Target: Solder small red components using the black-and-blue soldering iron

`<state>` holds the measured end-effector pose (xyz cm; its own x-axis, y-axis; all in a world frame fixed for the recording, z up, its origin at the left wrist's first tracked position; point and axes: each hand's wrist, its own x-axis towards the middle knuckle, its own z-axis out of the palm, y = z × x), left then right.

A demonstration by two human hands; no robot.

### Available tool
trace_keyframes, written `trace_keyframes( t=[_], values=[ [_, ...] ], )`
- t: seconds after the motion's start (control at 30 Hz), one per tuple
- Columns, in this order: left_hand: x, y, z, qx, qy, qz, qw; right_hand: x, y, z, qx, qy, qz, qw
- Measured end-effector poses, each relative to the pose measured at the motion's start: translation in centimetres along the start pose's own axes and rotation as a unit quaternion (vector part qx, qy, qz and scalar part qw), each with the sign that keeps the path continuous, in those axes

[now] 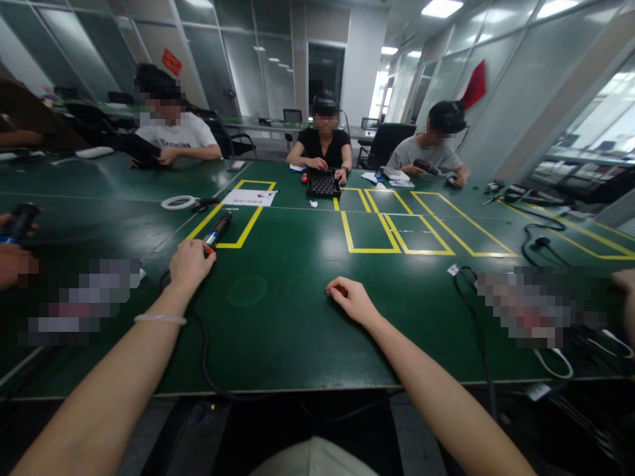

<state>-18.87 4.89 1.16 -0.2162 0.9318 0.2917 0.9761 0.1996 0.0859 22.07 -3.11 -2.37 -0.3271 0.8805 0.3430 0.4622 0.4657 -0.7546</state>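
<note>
My left hand (pixel 190 263) lies on the green table (pixel 297 330) with its fingers curled over the near end of an electric screwdriver (pixel 217 229), a black and silver tool with an orange tip. A black cable (pixel 204 350) runs from it back over the table's near edge. A pale bracelet sits on my left wrist. My right hand (pixel 350 299) rests on the table near the middle, fingers curled loosely inward, with nothing visible in it.
Yellow tape rectangles (pixel 397 228) mark the table. A white sheet (pixel 249 197), a white ring (pixel 178 202) and a black tray (pixel 323 184) lie farther off. Three people sit across the table. Cables (pixel 540 241) lie at the right; another person's hands show at the left edge.
</note>
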Motion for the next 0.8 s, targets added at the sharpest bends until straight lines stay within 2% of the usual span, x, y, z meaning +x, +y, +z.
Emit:
trace_keyframes(
  t=[0.1, 0.17, 0.23, 0.3, 0.33, 0.43, 0.47, 0.53, 0.67, 0.8],
  values=[
    [0.2, 0.1, -0.5, -0.021, -0.010, -0.028, 0.999, 0.0, 0.1, 0.2, 0.005, 0.000, -0.002, 1.000],
    [0.3, 0.8, -1.1, -0.028, 0.005, -0.028, 0.999, 0.0, 0.2, 0.4, 0.009, -0.001, -0.002, 1.000],
    [0.0, 2.5, -1.9, -0.068, 0.033, -0.008, 0.997, 0.1, 0.2, 0.5, 0.011, -0.004, -0.001, 1.000],
    [-0.9, 5.4, -2.8, -0.172, 0.021, 0.034, 0.984, 0.0, 0.1, 0.5, 0.010, -0.007, 0.001, 1.000],
    [-1.6, 7.2, -3.2, -0.245, -0.033, 0.074, 0.966, 0.0, 0.1, 0.5, 0.010, -0.008, 0.002, 1.000],
    [-4.6, 12.8, -3.9, -0.442, -0.229, 0.170, 0.851, -0.1, 0.0, 0.4, 0.017, -0.010, 0.006, 1.000],
    [-5.8, 14.4, -3.9, -0.474, -0.271, 0.186, 0.817, -0.1, 0.0, 0.4, 0.022, -0.011, 0.005, 1.000],
    [-8.1, 16.9, -3.5, -0.516, -0.320, 0.197, 0.770, -0.2, 0.1, 0.4, 0.042, -0.012, -0.004, 0.999],
    [-11.1, 18.5, -1.8, -0.535, -0.386, 0.221, 0.718, -0.3, 0.0, 0.6, 0.087, -0.042, -0.023, 0.995],
    [-11.9, 18.5, -0.5, -0.546, -0.393, 0.231, 0.703, -0.3, -0.3, 0.8, 0.072, -0.075, -0.029, 0.994]
  ],
)
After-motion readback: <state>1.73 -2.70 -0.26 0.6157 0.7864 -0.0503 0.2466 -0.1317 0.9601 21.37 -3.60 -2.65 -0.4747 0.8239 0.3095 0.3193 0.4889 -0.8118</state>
